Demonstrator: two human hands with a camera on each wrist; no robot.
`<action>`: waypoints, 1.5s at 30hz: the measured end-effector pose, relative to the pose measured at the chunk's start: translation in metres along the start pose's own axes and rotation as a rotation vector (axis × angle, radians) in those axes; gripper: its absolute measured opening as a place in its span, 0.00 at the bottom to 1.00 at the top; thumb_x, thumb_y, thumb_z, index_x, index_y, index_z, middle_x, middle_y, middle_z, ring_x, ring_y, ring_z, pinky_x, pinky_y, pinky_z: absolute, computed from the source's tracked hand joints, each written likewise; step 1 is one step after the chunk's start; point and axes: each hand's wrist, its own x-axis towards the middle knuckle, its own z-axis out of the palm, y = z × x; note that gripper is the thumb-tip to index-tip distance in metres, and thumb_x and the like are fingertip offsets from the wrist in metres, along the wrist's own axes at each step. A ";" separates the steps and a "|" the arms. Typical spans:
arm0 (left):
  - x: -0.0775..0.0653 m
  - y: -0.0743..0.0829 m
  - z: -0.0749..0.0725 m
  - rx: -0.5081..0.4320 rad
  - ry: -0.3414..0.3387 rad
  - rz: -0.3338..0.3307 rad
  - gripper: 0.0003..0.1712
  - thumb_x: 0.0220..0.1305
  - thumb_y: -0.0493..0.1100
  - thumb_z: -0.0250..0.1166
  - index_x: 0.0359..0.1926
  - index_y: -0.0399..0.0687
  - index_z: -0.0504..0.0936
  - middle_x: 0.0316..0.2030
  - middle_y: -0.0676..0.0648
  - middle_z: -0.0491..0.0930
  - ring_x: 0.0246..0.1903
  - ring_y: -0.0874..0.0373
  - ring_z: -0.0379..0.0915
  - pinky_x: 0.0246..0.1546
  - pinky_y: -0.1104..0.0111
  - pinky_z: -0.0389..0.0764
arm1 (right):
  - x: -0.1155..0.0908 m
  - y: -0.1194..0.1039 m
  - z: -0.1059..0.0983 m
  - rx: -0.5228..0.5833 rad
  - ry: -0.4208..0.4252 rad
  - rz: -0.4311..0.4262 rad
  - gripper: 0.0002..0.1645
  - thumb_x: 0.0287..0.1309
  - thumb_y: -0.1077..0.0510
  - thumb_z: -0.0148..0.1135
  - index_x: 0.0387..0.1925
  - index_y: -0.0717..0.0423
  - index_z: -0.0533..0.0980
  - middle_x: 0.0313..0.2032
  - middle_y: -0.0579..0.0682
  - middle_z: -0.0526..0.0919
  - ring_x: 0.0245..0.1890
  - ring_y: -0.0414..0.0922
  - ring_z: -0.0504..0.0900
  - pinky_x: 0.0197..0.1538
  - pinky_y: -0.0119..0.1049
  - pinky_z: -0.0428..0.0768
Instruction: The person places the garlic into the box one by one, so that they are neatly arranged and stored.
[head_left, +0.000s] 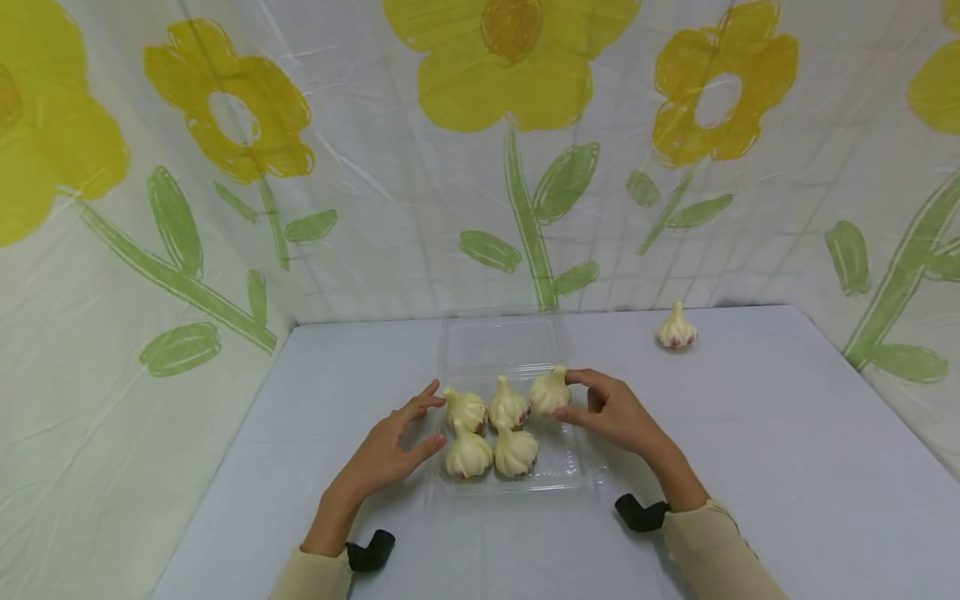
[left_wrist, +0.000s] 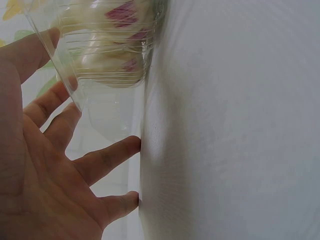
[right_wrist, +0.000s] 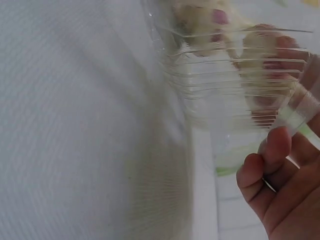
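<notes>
In the head view my right hand [head_left: 617,414] pinches a garlic bulb [head_left: 550,393] between thumb and fingers, over the back right part of a clear plastic container [head_left: 558,468]. Several other garlic bulbs sit in the container, in two rows toward its left and middle; one of them is a front-left bulb [head_left: 468,457]. My left hand [head_left: 384,457] is at the container's left side with fingers spread. Its fingertips are right at the clear rim [left_wrist: 70,95] in the left wrist view. Through the ribbed wall [right_wrist: 225,75] the right wrist view shows the held bulb blurred.
The container's clear lid [head_left: 502,343] lies folded back behind it. A single garlic bulb [head_left: 677,328] stands at the back right of the white table [head_left: 787,467]. Behind the table hangs a sheet [head_left: 360,167] painted with yellow flowers.
</notes>
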 end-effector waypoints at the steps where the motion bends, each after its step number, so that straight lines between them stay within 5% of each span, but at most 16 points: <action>1: 0.000 0.000 0.000 0.001 0.000 0.000 0.28 0.71 0.56 0.64 0.69 0.61 0.71 0.79 0.56 0.56 0.67 0.40 0.73 0.69 0.27 0.53 | 0.000 0.000 0.000 -0.007 -0.001 -0.008 0.32 0.54 0.53 0.78 0.60 0.54 0.79 0.20 0.44 0.70 0.19 0.33 0.64 0.22 0.29 0.67; 9: 0.001 -0.001 0.001 0.011 0.000 0.007 0.29 0.71 0.56 0.64 0.69 0.59 0.71 0.79 0.56 0.56 0.67 0.39 0.73 0.68 0.27 0.54 | -0.001 0.004 0.004 -0.043 -0.019 -0.073 0.33 0.54 0.54 0.78 0.60 0.58 0.79 0.41 0.54 0.85 0.20 0.32 0.64 0.25 0.29 0.69; 15: 0.001 -0.001 0.001 0.011 -0.002 0.003 0.29 0.71 0.56 0.64 0.69 0.59 0.71 0.79 0.56 0.56 0.67 0.39 0.73 0.69 0.27 0.54 | -0.001 0.004 0.006 -0.105 -0.022 -0.087 0.33 0.53 0.53 0.78 0.60 0.57 0.79 0.51 0.54 0.86 0.21 0.32 0.64 0.26 0.29 0.69; 28: 0.001 -0.002 0.001 0.010 -0.002 0.003 0.28 0.71 0.56 0.63 0.69 0.63 0.71 0.79 0.57 0.56 0.67 0.39 0.73 0.69 0.27 0.54 | 0.001 0.002 0.008 -0.137 -0.037 -0.127 0.31 0.53 0.53 0.78 0.58 0.60 0.80 0.52 0.54 0.84 0.22 0.32 0.68 0.28 0.29 0.73; 45: 0.001 -0.001 0.002 0.005 -0.004 -0.003 0.29 0.71 0.56 0.64 0.69 0.62 0.71 0.80 0.56 0.56 0.67 0.39 0.72 0.71 0.28 0.52 | -0.001 -0.006 0.009 -0.161 -0.059 -0.033 0.32 0.54 0.53 0.78 0.59 0.59 0.79 0.53 0.55 0.85 0.21 0.32 0.68 0.28 0.29 0.73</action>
